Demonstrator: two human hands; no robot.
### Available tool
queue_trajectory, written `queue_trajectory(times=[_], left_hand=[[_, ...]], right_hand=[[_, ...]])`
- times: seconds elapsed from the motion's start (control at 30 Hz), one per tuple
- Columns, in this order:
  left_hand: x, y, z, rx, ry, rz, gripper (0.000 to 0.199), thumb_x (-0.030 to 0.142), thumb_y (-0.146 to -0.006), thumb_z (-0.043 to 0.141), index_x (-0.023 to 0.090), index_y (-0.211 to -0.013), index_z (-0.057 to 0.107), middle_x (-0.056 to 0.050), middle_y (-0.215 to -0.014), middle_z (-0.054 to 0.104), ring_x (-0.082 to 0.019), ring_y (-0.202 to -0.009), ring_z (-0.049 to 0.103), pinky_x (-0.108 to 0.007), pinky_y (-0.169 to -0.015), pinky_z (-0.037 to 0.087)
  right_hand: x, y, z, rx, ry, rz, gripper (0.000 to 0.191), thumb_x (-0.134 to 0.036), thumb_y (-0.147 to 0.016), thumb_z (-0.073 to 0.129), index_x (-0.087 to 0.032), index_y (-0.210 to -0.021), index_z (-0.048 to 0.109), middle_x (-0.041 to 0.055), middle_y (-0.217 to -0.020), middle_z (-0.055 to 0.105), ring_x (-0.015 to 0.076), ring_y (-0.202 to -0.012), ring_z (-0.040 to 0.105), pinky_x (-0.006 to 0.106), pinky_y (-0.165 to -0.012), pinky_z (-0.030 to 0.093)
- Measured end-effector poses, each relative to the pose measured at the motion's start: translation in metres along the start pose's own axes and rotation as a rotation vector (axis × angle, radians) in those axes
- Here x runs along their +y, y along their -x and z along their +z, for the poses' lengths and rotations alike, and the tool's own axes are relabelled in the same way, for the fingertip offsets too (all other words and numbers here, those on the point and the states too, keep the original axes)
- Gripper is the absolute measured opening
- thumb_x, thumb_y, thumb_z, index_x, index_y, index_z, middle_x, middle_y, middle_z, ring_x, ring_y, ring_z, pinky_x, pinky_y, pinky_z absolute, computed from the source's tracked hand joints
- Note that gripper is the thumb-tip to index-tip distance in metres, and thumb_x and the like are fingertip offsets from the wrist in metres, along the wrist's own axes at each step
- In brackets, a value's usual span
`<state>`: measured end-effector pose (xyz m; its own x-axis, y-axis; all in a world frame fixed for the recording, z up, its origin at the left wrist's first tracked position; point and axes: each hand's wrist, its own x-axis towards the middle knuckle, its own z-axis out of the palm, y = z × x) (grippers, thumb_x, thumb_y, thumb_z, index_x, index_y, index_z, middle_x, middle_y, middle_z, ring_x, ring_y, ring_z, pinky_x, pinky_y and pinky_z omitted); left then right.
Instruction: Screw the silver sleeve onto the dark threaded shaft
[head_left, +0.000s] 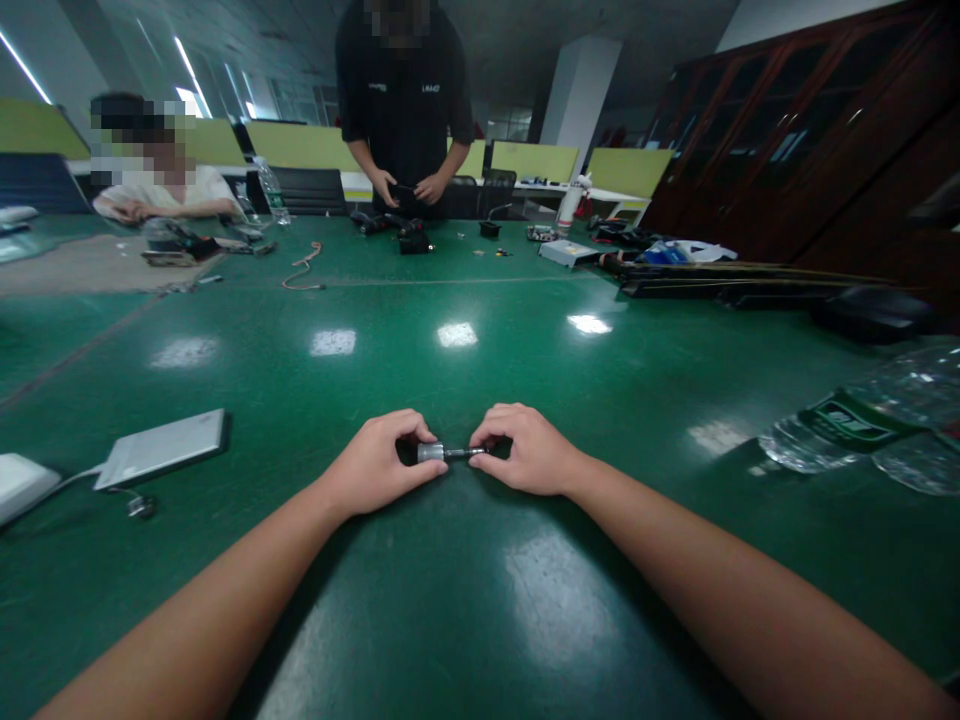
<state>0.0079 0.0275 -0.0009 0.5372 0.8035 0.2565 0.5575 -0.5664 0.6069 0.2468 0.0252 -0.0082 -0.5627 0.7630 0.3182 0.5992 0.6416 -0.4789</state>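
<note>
Low over the green table, both my hands grip a small metal part (431,453), a silver cylinder with a thin dark shaft (457,454) pointing right. My left hand (386,460) pinches the cylinder between thumb and fingers. On the other side, my right hand (521,450) pinches the shaft's far end with thumb and fingertips. The two hands are a short gap apart, with the shaft spanning it. The part lies level; its exact kind is too small to make out, and my fingers cover both ends.
A silver slab-like device (161,448) and a white block (26,485) lie left, joined by a cable. Clear plastic bottles (847,420) lie right. Across the green table (375,380) are dark tools (412,237), a strap (304,265), black strips (675,280) and two people.
</note>
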Motion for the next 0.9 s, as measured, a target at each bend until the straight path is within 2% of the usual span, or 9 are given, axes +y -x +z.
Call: queue_trajectory(times=[0.17,0.33,0.4,0.63,0.9], left_hand=[[-0.001,0.0,-0.001,0.004,0.0,-0.02,0.02,0.032,-0.076,0.075,0.018,-0.082,0.062,-0.001,-0.083,0.066,-0.018,-0.077,0.061,-0.029,-0.07,0.046],[0.0,0.0,0.0,0.006,-0.014,-0.055,0.021,0.033,-0.076,0.075,0.018,-0.082,0.063,-0.002,-0.082,0.067,-0.018,-0.076,0.061,-0.029,-0.069,0.046],[0.001,0.0,0.0,0.008,-0.017,-0.066,0.021,0.034,-0.076,0.074,0.017,-0.082,0.063,-0.002,-0.082,0.067,-0.019,-0.076,0.061,-0.03,-0.069,0.046],[0.0,0.0,-0.001,0.014,-0.011,-0.058,0.021,0.034,-0.076,0.075,0.018,-0.082,0.063,-0.002,-0.081,0.067,-0.018,-0.075,0.061,-0.029,-0.068,0.046],[0.001,0.0,0.0,0.023,0.0,-0.064,0.021,0.034,-0.076,0.075,0.018,-0.083,0.064,-0.001,-0.079,0.067,-0.017,-0.072,0.061,-0.028,-0.066,0.046]], right_hand=[[0.007,0.001,-0.002,0.008,0.0,0.016,0.006,-0.021,-0.076,0.073,-0.018,-0.081,0.071,0.0007,-0.07,0.065,0.0143,-0.069,0.058,0.028,-0.07,0.043],[0.02,0.001,-0.008,0.052,0.05,0.159,0.004,-0.021,-0.077,0.07,-0.017,-0.079,0.072,0.0018,-0.071,0.066,0.0147,-0.069,0.057,0.028,-0.067,0.043],[0.021,0.001,-0.009,0.058,0.041,0.173,0.004,-0.02,-0.077,0.07,-0.017,-0.078,0.072,0.002,-0.071,0.066,0.0146,-0.069,0.057,0.028,-0.067,0.043],[0.009,0.001,-0.007,0.02,0.014,0.004,0.007,-0.019,-0.079,0.07,-0.017,-0.085,0.073,0.0044,-0.077,0.069,0.0171,-0.076,0.06,0.031,-0.074,0.047],[0.015,0.002,-0.007,0.004,-0.038,-0.077,0.015,-0.018,-0.081,0.069,-0.019,-0.096,0.073,0.0059,-0.087,0.071,0.019,-0.087,0.062,0.034,-0.081,0.049]])
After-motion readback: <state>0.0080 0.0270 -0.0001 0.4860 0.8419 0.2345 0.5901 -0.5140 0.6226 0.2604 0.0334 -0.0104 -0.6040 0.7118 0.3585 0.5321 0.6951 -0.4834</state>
